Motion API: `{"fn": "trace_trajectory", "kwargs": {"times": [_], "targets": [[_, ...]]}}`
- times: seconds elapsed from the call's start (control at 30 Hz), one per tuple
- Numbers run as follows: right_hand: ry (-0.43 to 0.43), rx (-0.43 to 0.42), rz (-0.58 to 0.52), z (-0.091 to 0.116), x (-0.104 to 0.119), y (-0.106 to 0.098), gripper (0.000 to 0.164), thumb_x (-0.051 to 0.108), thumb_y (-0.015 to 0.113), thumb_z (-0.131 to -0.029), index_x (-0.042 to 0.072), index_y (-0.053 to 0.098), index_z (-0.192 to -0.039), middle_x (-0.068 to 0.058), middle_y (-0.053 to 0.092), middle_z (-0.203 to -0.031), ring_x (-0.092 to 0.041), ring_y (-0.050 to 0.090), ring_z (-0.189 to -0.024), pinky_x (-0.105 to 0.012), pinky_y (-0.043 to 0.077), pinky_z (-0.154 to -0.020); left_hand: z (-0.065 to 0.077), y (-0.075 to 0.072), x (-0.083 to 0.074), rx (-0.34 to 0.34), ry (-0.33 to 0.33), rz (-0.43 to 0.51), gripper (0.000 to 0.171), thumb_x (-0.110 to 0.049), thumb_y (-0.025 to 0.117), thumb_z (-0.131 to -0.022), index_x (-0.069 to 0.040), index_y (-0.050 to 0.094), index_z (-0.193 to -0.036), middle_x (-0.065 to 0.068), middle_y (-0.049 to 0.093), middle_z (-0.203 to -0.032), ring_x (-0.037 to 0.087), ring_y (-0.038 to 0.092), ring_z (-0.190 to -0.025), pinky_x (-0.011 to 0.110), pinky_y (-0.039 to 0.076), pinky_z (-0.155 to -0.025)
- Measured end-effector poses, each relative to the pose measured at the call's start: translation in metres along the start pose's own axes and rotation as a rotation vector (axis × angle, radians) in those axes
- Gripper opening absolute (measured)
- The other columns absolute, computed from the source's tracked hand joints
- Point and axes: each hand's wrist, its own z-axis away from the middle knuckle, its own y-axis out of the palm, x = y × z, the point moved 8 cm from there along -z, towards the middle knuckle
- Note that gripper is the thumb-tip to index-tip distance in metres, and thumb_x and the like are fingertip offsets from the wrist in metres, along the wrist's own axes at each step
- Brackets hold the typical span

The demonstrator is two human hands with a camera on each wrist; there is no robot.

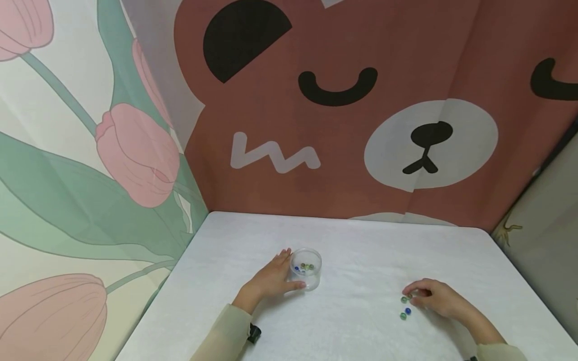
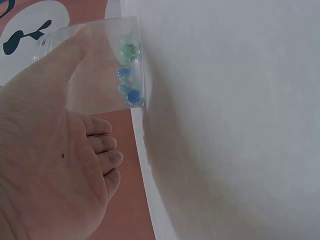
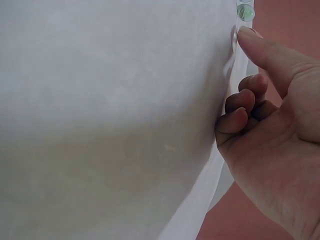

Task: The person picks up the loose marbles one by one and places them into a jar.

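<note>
A clear plastic jar point(image 1: 313, 282) stands upright on the white table, several green and blue marbles point(image 2: 130, 75) at its bottom. My left hand point(image 1: 273, 277) holds the jar from its left side, thumb along the near wall and the other fingers towards the back. To the right, my right hand point(image 1: 435, 297) is low over the table, thumb and forefinger tips closing around a greenish marble point(image 1: 410, 296). Just left of these fingertips lies a green marble point(image 1: 404, 300). Nearer to me are a blue marble point(image 1: 408, 311) and another green marble point(image 1: 403, 316).
The white-covered table point(image 1: 356, 321) spans between both hands. Behind it hangs a brown curtain point(image 1: 343, 195) with a bear face; a tulip-print curtain point(image 1: 81, 210) runs along the left side. A dark band point(image 1: 254, 333) shows at the left wrist.
</note>
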Motion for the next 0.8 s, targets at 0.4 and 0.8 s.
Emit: {"fn": "trace_trajectory", "kwargs": {"times": [0.4, 0.8], "targets": [[-0.045, -0.044, 0.023, 0.003, 0.008, -0.01, 0.018, 0.02, 0.074, -0.093, 0.015, 0.077, -0.109, -0.002, 0.063, -0.1, -0.018, 0.049, -0.089, -0.029, 0.042, -0.072, -0.002, 0.001, 0.0, -0.004, 0.016, -0.014, 0.106, -0.071, 0.061, -0.088, -0.001, 0.025, -0.16, 0.013, 0.019, -0.168, 0.028, 0.017, -0.156, 0.044, 0.02, -0.127], [-0.073, -0.102, 0.022, 0.005, 0.022, -0.017, 0.021, 0.023, 0.073, -0.094, 0.012, 0.076, -0.112, -0.001, 0.049, -0.082, -0.016, 0.045, -0.08, -0.027, 0.035, -0.063, -0.002, 0.0, -0.001, -0.009, 0.022, -0.017, 0.106, -0.072, 0.06, -0.088, -0.001, 0.025, -0.159, 0.013, 0.02, -0.168, 0.028, 0.018, -0.155, 0.043, 0.02, -0.127]]}}
